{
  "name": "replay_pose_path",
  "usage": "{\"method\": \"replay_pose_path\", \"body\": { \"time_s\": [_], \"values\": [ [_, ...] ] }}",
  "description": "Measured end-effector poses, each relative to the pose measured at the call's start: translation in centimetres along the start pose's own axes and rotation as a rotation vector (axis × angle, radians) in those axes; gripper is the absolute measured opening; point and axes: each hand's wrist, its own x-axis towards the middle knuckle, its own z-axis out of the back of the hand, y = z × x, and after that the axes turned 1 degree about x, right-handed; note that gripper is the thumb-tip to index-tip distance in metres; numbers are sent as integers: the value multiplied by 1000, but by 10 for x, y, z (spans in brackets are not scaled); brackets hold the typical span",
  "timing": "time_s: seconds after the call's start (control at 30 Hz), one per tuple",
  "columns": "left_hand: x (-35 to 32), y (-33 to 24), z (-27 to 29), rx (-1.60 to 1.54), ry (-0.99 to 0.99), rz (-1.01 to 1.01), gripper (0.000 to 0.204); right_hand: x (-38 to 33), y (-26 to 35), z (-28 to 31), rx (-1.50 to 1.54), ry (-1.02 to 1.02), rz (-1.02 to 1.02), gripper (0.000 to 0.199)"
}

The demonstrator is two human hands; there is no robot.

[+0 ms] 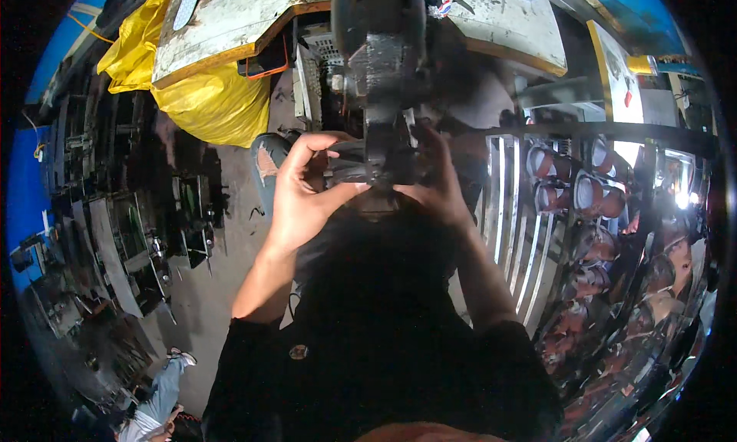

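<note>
A dark upright machine (381, 66) stands straight in front of me, its lower part coming down between my hands. My left hand (301, 192) is curled, with the thumb and fingers closed round the left side of a dark piece (347, 165) under the machine head. From the other side my right hand (439, 182) grips at the same piece, its thumb pointing inward. Shadow and the machine cover much of the piece, so its kind and shape cannot be made out. The right fingers are partly lost in the dark.
Worn white worktops (230, 27) flank the machine, with a phone in an orange-edged case (265, 62) at the left one's edge. A yellow bag (211, 104) hangs below it. On the right stands a rack of brown-and-white shoes (599, 196). Metal racks (115, 242) and another person (157, 403) are at left.
</note>
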Motion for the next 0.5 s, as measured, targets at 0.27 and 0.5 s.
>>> {"method": "replay_pose_path", "body": {
  "time_s": [0.27,0.5],
  "values": [
    [-10,32,-11,-388,-69,169,54,-18,-70,56,125,70,-111,71],
    [-10,28,-26,-542,-99,298,56,-16,-19,128,-108,55,18,71]
  ]
}}
